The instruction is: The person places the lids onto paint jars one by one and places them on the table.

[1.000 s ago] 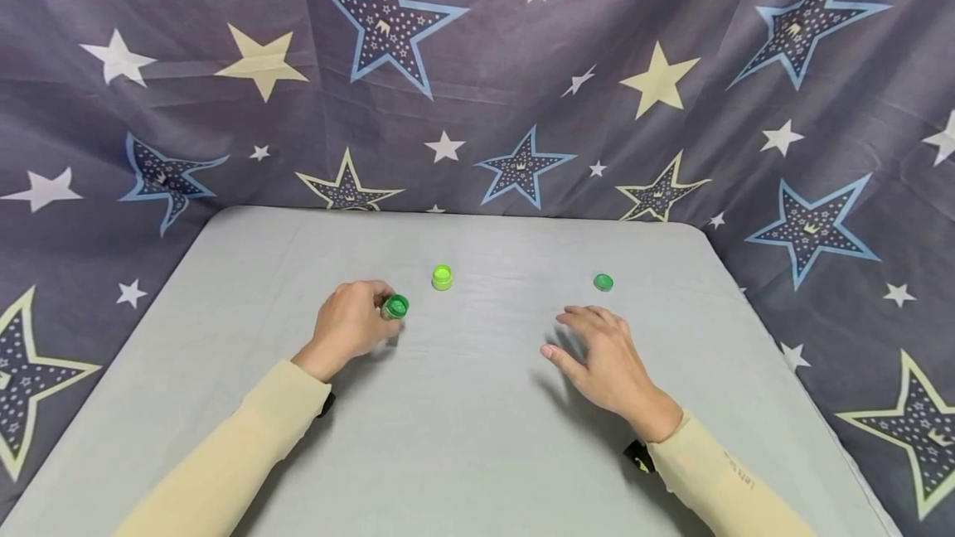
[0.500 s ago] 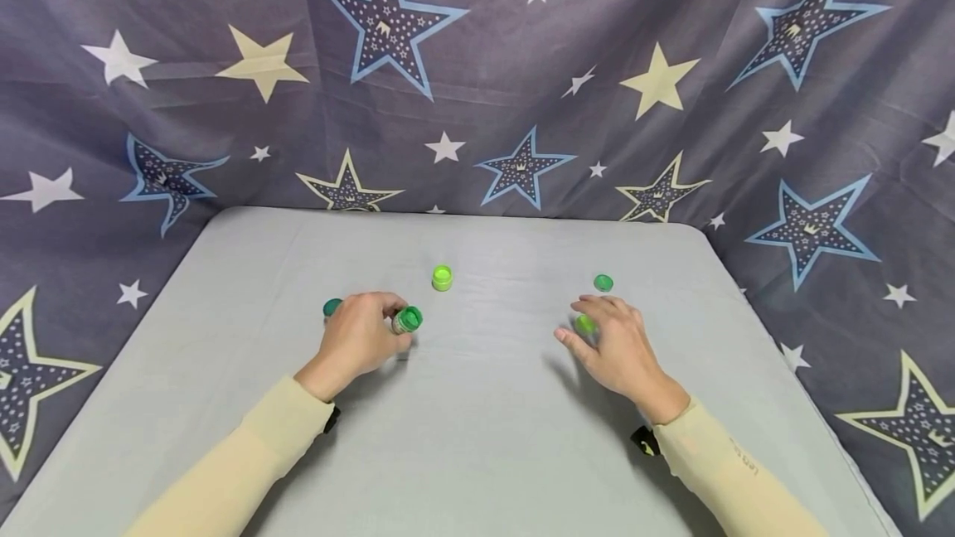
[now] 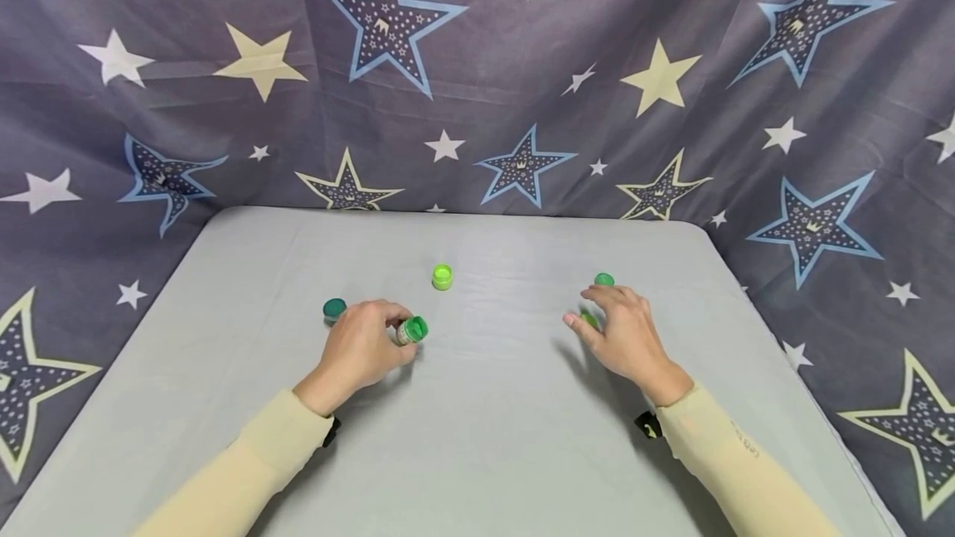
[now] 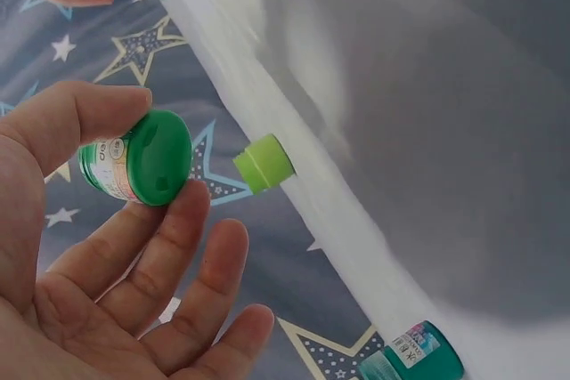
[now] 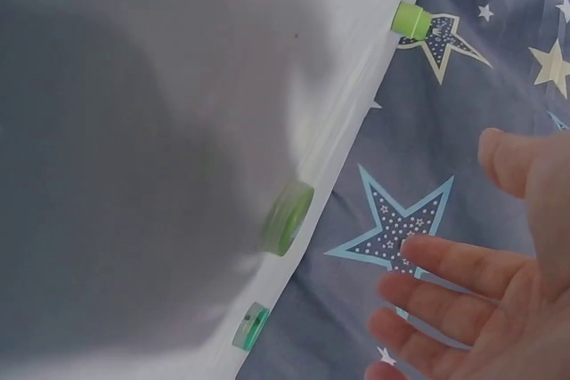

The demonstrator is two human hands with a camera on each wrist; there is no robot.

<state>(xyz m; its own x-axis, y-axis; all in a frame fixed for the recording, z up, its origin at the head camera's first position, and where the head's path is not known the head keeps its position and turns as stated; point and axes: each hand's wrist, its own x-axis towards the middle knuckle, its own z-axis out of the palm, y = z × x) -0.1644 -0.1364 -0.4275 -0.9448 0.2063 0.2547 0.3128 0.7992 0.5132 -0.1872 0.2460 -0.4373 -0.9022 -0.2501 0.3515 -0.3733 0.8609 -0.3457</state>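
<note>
The head view is evenly and gently lit, and soft shadows are cast on the bench (image 3: 477,454) beside the left sleeve (image 3: 239,466) and right sleeve (image 3: 734,462). In the dimmer, hazier wrist views, much of the bench is darkened by broad shadow, broken by paler patches. The green jar (image 4: 158,159) is rendered fairly crisply; the lime lid (image 5: 289,218) is softened.

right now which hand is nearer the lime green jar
Left: the left hand is front-left of the lime green jar; the right hand is farther off, front-right.
</note>
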